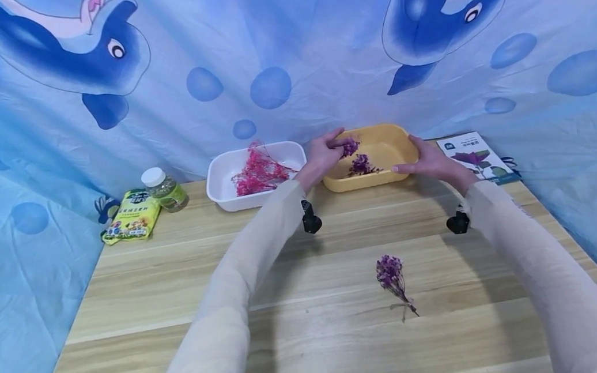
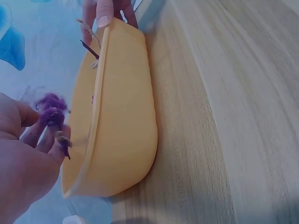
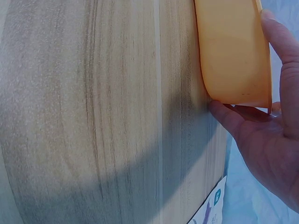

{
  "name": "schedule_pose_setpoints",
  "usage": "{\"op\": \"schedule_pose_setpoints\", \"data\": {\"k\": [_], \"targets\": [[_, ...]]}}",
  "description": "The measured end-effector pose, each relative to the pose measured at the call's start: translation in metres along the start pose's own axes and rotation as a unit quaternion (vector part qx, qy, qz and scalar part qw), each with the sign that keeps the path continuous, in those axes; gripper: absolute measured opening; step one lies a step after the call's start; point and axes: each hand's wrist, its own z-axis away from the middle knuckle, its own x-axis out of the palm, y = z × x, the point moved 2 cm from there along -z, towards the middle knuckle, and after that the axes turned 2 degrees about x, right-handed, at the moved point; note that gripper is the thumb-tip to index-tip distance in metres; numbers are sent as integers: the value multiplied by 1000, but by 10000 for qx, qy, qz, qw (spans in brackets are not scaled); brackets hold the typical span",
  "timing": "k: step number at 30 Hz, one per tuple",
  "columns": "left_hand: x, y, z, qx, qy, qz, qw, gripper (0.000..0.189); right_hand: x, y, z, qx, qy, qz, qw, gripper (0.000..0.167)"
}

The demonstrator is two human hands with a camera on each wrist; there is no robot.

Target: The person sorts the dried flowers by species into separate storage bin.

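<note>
My left hand (image 1: 322, 157) is over the left end of a yellow plastic tub (image 1: 392, 150), with a small bunch of purple dried flowers (image 2: 52, 109) pinched between thumb and fingers. In the left wrist view, the bunch's short tied stem points down beside the tub's rim. Around the tub's right end, my right hand (image 1: 434, 162) grips it, thumb at the rim and fingers curled about the end wall (image 3: 236, 70). Another purple bunch (image 1: 362, 166) lies inside the tub. A third purple bunch (image 1: 389, 271), tied at its stem, lies on the wooden table nearer to me.
Left of the tub stands a white tub (image 1: 227, 201) holding pink dried flowers (image 1: 262, 170). A white-lidded jar (image 1: 169, 192) and a yellow packet (image 1: 133, 216) are at the table's back left. A booklet (image 1: 475, 157) lies at the back right, before a blue dolphin curtain (image 1: 320, 52).
</note>
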Motion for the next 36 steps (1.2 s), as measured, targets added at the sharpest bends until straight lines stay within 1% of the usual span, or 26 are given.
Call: {"op": "schedule_pose_setpoints", "data": {"k": [5,7,10,11,12,13,14,16,18,19,20,22,25,27,29,32,34,36], "targets": [[2,1,-1,93,50,283,9995,52,0,2,-2,13,-2,14,10000,123],[2,1,2,186,54,308,9993,52,0,2,-1,5,-1,25,10000,124],[1,1,12,257,22,331,9991,52,1,2,-1,-29,4,69,10000,125],[1,1,16,303,21,404,9987,52,1,2,0,-30,-1,73,10000,125],[1,1,21,347,9,582,9977,51,1,1,0,-36,-3,94,9999,125],[0,1,27,409,-9,629,9972,51,1,2,0,-21,-14,119,9999,125],[0,1,33,566,-28,516,9971,51,1,1,0,-9,-17,129,9999,125],[-1,0,49,917,-54,252,9955,50,1,1,0,26,-43,149,9999,125],[0,-2,68,1242,-68,-150,9921,53,1,0,0,40,-36,183,9998,124],[1,-4,80,1338,-98,-392,9902,54,0,0,0,48,-36,183,9998,124],[2,-6,93,1393,-142,-522,9888,56,0,0,-1,53,-30,170,9998,124],[8,-13,120,1263,-327,-516,9901,58,-1,1,-2,53,-24,164,9998,124],[19,-28,163,878,-643,-420,9932,63,-1,0,-2,62,-36,129,9999,124],[28,-38,189,650,-749,-545,9936,68,-1,0,-2,73,-59,103,9999,124],[37,-45,211,493,-778,-775,9927,73,-1,-1,-1,85,-70,83,9999,124],[51,-52,237,298,-729,-1155,9902,79,-2,-1,-1,74,-89,38,9999,124],[61,-54,249,243,-647,-1362,9883,81,-2,-1,-1,19,-71,29,10000,124],[69,-55,257,229,-536,-1528,9865,84,-1,-1,-1,-19,-58,47,10000,123]]}}
